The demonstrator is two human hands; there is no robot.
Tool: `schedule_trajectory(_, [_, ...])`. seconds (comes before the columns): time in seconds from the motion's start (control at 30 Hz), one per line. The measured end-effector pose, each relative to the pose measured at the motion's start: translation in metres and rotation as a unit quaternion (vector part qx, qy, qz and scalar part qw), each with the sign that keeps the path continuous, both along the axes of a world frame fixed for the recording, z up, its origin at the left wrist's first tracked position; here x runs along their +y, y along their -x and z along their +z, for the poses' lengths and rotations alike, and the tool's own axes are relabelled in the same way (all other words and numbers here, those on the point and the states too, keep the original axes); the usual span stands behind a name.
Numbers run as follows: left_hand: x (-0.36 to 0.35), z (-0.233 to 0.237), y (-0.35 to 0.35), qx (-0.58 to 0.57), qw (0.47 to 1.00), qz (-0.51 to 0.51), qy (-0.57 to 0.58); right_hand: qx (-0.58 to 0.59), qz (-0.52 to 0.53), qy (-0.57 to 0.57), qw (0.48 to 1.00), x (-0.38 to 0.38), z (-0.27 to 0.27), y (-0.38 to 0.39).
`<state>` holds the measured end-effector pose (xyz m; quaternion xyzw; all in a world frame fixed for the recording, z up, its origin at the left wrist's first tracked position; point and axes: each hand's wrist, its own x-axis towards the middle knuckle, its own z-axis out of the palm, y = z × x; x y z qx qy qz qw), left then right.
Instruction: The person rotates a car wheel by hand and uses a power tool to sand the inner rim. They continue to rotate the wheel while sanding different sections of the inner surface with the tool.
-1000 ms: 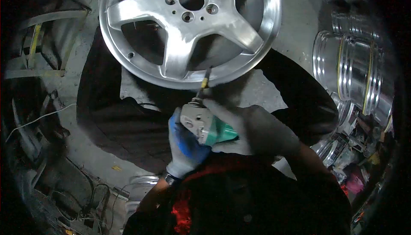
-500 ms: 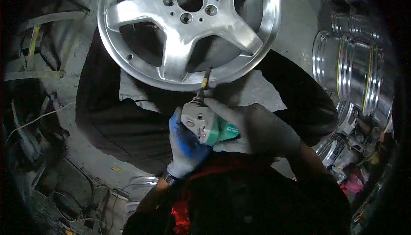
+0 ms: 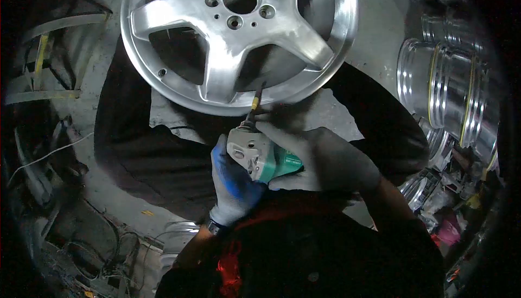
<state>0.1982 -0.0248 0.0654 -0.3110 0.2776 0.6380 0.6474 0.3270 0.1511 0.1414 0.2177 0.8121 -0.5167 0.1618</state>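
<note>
Both gloved hands grip a green and grey power grinder (image 3: 251,151) with a thin, yellow-banded shaft at its head. My left hand (image 3: 233,181), in a grey and blue glove, wraps the tool from the left and below. From the right, my right hand (image 3: 320,159) in a grey glove closes round the green body, one finger stretched along the head near the shaft. A silvery five-spoke wheel rim (image 3: 225,67) lies between my legs. The shaft's dark tip overlaps the rim's near lip, just right of the lower spoke.
Polished wheel barrels (image 3: 439,86) are stacked on the right, above a pile of clutter (image 3: 445,205). A metal frame (image 3: 59,24) stands at the left. Cables and dark scrap (image 3: 103,249) lie at lower left, beside another shiny rim (image 3: 182,230).
The grinder and both hands have shifted slightly to the left, the shaft tip with them. The grip on the tool is the same.
</note>
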Motion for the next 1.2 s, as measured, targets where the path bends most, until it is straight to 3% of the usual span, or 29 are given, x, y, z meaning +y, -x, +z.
schedule_trajectory(0.07, [0.005,0.005,0.0,0.041,0.999,-0.006,0.02,0.078,-0.034,0.005,0.996,-0.002,-0.011,-0.003])
schedule_trajectory(0.2, [-0.003,0.008,0.012,0.069,0.997,-0.008,-0.042,0.096,-0.027,0.04,0.994,-0.008,-0.022,0.005])
schedule_trajectory(0.23, [-0.013,0.002,0.007,0.276,0.956,-0.103,-0.001,0.108,-0.014,0.021,0.994,-0.008,-0.021,0.007])
schedule_trajectory(0.27, [-0.011,0.003,0.006,0.467,0.862,-0.192,0.041,0.118,-0.001,0.0,0.993,-0.006,-0.02,0.008])
schedule_trajectory(0.33, [-0.002,0.005,0.002,0.422,0.884,-0.193,0.048,0.075,-0.006,0.024,0.997,0.002,-0.009,0.008])
schedule_trajectory(0.37, [0.004,0.005,-0.001,0.26,0.96,-0.104,0.03,0.032,-0.01,0.05,0.998,0.006,-0.005,0.007])
schedule_trajectory(0.4, [0.009,0.004,-0.002,0.09,0.996,-0.01,0.012,0.034,-0.006,0.048,0.998,0.009,-0.004,0.003])
schedule_trajectory(0.47, [0.015,0.001,-0.002,-0.082,0.991,0.057,-0.09,0.057,0.009,-0.058,0.997,0.012,-0.004,-0.002])
schedule_trajectory(0.5, [0.015,0.002,-0.001,-0.06,0.995,0.044,-0.071,0.016,-0.004,0.011,1.0,0.014,-0.001,0.0])
schedule_trajectory(0.6, [0.017,0.012,0.006,-0.03,0.999,0.023,0.005,0.06,-0.009,0.047,0.997,0.011,-0.01,0.007])
schedule_trajectory(0.67, [0.013,0.014,0.008,-0.02,0.998,0.014,0.064,0.105,-0.004,0.014,0.994,0.006,-0.02,0.009])
schedule_trajectory(0.7, [0.007,0.014,0.007,0.076,0.996,-0.024,0.047,0.152,0.001,-0.021,0.988,0.004,-0.023,0.008])
schedule_trajectory(0.77, [0.002,0.013,0.005,0.267,0.959,-0.097,0.01,0.13,0.007,-0.004,0.991,0.009,-0.021,0.006])
schedule_trajectory(0.8, [0.004,0.014,0.002,0.264,0.96,-0.097,0.008,0.109,0.013,0.012,0.994,0.012,-0.018,0.005])
schedule_trajectory(0.87, [0.011,0.018,-0.007,0.309,0.945,-0.033,-0.1,0.068,0.009,0.035,0.997,0.021,-0.007,0.001])
schedule_trajectory(0.9, [0.013,0.017,-0.012,0.397,0.909,-0.12,-0.041,0.03,0.004,0.059,0.998,0.023,-0.004,-0.001])
schedule_trajectory(0.93, [0.016,0.019,-0.01,0.395,0.91,-0.118,-0.04,0.028,0.005,0.06,0.998,0.024,-0.005,-0.002])
schedule_trajectory(0.97, [0.023,0.022,-0.006,0.178,0.983,-0.025,-0.038,0.053,0.001,0.05,0.997,0.024,-0.006,-0.003])
schedule_trajectory(1.0, [0.026,0.024,-0.003,-0.048,0.996,0.07,-0.035,0.079,-0.004,0.041,0.996,0.024,-0.007,-0.003])
schedule_trajectory(1.03, [0.024,0.023,-0.001,-0.047,0.996,0.07,-0.035,0.08,-0.003,0.042,0.996,0.023,-0.009,-0.001])
schedule_trajectory(1.07, [0.02,0.022,0.001,0.116,0.993,-0.021,-0.019,0.078,0.003,0.055,0.995,0.022,-0.011,0.004])
schedule_trajectory(1.1, [0.017,0.022,0.003,0.274,0.955,-0.113,-0.003,0.077,0.009,0.068,0.995,0.021,-0.013,0.007])
schedule_trajectory(1.13, [0.013,0.02,0.006,0.275,0.954,-0.115,-0.002,0.078,0.008,0.07,0.994,0.02,-0.015,0.008])
schedule_trajectory(1.17, [0.009,0.018,0.009,0.437,0.877,-0.2,0.002,0.08,0.009,0.088,0.993,0.019,-0.018,0.008])
schedule_trajectory(1.2, [0.008,0.017,0.009,0.58,0.766,-0.276,0.005,0.081,0.011,0.105,0.991,0.019,-0.02,0.008])
